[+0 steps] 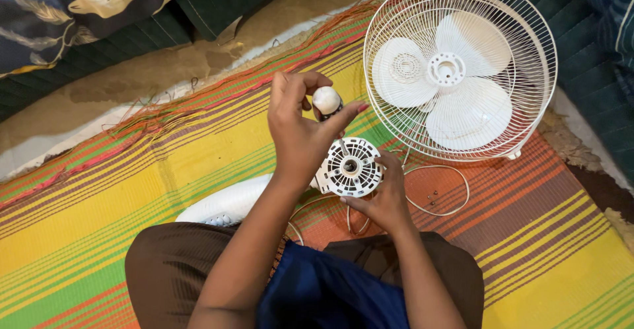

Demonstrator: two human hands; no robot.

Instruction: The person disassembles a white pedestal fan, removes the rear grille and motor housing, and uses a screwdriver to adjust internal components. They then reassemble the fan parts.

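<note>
Pinching a small white knob in the left hand, just above the round motor housing clasped by the right hand, both near the fan cage. Risk: knob slips from the fingertips, rolls across the striped mat; loose cable may snag.

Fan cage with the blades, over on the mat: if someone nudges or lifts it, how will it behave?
The fan cage is thin white wire with plastic blades inside, so probably light for its size. It looks tilted, resting on its rim on the striped mat, so a push may roll or tip it. The wires would likely flex slightly under a squeeze.
</note>
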